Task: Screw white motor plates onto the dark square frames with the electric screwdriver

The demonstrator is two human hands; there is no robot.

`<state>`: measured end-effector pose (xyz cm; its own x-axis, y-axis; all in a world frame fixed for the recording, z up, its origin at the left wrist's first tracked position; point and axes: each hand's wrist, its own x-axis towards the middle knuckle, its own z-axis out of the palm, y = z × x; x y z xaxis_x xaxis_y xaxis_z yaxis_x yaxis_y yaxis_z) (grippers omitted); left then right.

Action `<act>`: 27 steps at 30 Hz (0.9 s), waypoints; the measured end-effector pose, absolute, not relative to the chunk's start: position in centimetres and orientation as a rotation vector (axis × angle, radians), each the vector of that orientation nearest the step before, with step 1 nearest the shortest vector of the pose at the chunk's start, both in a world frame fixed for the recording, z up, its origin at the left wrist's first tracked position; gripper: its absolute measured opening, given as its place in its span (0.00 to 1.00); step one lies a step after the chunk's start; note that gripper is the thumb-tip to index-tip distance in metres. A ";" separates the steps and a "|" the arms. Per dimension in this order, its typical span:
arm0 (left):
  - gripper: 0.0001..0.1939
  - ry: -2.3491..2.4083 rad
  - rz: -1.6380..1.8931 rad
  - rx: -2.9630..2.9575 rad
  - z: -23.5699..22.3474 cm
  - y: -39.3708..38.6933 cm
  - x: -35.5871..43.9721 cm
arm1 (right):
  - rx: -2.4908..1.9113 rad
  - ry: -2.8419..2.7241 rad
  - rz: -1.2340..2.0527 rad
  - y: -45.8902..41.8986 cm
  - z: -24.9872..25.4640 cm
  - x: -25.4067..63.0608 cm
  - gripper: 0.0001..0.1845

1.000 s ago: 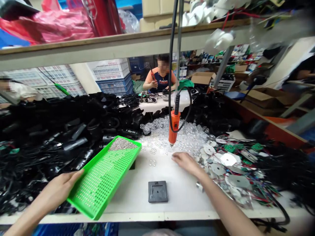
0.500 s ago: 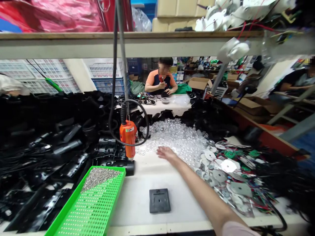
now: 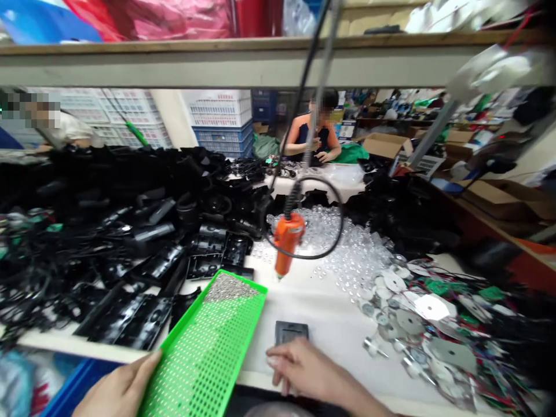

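My left hand grips the left rim of a green perforated tray, thumb on top. Small metal screws are heaped at the tray's far end. My right hand hovers at the near side of a dark square block, partly covering it. Its fingers are bent together; what they hold, if anything, is too small to make out. Beyond the block an orange electric screwdriver hangs from its cable and spring, tilted. Behind it spreads a pile of small clear plastic parts.
Black plastic housings crowd the left side. White discs, wires and green boards cover the right. A shelf beam crosses overhead. A co-worker sits across the table. A blue bin stands below at the left.
My right hand has drawn back from the clear parts to the block. My left hand has come into view on the tray. The hanging screwdriver appears further right and tilted; the view has shifted.
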<state>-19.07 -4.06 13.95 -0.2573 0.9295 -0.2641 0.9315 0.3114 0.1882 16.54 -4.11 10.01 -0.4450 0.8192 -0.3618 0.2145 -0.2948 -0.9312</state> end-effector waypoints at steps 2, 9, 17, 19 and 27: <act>0.28 2.182 -0.015 1.622 15.1 -4.7 -16.8 | -1.260 -1.610 1.745 -5.9 10.6 14.7 0.26; 0.28 2.174 0.007 1.736 16.8 -5.4 -9.2 | -1.455 -1.809 1.212 -1.7 12.4 15.0 0.26; 0.25 1.705 0.468 1.847 14.3 -2.5 -1.0 | -1.727 -2.104 0.779 10.6 13.2 21.9 0.18; 0.26 1.609 0.474 2.000 13.0 -1.5 -0.2 | -1.714 -2.165 0.714 12.8 13.3 23.8 0.18; 0.18 1.711 0.415 2.638 8.0 5.9 -2.7 | -1.543 -2.437 0.720 15.5 12.2 29.3 0.20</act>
<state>-2.69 5.85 7.99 0.3837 0.8934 0.2339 0.9013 -0.4174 0.1159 29.34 15.50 12.15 -0.4508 0.8856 -0.1120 0.8041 0.3485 -0.4816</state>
